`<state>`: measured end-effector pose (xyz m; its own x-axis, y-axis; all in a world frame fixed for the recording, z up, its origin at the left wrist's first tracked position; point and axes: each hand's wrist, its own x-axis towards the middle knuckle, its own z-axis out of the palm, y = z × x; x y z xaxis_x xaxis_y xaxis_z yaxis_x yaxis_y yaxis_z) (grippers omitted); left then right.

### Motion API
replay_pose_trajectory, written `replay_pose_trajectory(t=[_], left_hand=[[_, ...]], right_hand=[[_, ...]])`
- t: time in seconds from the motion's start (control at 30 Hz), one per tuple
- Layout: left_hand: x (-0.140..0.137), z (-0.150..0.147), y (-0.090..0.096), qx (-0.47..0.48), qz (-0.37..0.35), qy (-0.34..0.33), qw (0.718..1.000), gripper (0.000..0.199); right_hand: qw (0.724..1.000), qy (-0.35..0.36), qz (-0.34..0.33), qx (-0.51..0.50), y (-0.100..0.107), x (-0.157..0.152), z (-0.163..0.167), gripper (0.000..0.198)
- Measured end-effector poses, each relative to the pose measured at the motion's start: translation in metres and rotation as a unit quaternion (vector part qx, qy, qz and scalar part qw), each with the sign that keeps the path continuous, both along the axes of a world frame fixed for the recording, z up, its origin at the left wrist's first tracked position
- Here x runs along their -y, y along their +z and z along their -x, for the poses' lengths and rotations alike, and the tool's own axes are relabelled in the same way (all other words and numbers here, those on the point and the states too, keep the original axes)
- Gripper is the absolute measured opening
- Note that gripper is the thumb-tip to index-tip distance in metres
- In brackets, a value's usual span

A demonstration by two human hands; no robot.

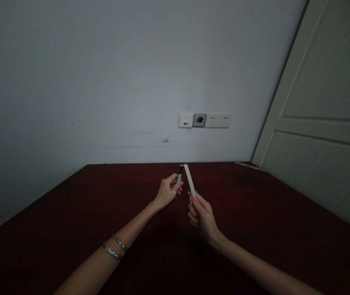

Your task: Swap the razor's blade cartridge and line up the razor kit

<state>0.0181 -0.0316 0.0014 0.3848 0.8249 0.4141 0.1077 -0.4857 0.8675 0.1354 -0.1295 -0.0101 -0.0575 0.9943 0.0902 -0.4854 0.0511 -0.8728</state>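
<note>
In the head view I count two bare hands, both near the centre of the frame, above a dark red, smooth-topped table point(101, 213). The left hand point(166, 192) pinches one small, slim black-and-grey object point(179, 175) between thumb and fingers, top end up. The right hand point(205, 217) is closed around the lower end of one white, smooth, round stick point(189, 179), which leans up and to the left at mid-frame. The stick's top stands just beside the top of the slim object; whether they touch I can't tell. A single tiny, shiny silvery bit point(189, 193) shows by the right fingertips, too small to make out.

Two silver metal bracelets point(111, 250) circle the left forearm, lower left of centre. Right of centre, on the pale grey-white wall point(116, 73), three plates sit in a row: one square white plate point(185, 119), one grey plate with a dark middle point(199, 120) and one long white plate with two sockets point(218, 121). One thin, pale strip point(250, 166) lies at the table's far right edge, near one off-white panelled door point(322, 123) filling the right side.
</note>
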Motion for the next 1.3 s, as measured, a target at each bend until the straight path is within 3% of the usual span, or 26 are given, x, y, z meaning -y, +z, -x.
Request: replay_pose_trajectory(t=[0.77,0.9,1.07,1.3], left_hand=[[0.001,-0.001,0.004,0.001,0.014,0.011,1.000,0.024],[-0.006,0.004,0.003,-0.023,-0.038,0.074,0.996,0.024],[-0.010,0.013,0.004,-0.081,-0.132,0.199,0.968,0.021],[-0.002,0.010,0.007,-0.065,-0.104,0.196,0.973,0.019]], right_hand=[[1.000,-0.002,0.010,0.011,0.000,-0.001,0.002,0.043],[0.998,-0.042,-0.028,0.034,0.006,-0.007,-0.007,0.040],[0.990,-0.064,-0.078,0.101,0.012,-0.027,-0.019,0.036],[0.985,-0.056,-0.093,0.137,-0.002,-0.041,-0.015,0.036]])
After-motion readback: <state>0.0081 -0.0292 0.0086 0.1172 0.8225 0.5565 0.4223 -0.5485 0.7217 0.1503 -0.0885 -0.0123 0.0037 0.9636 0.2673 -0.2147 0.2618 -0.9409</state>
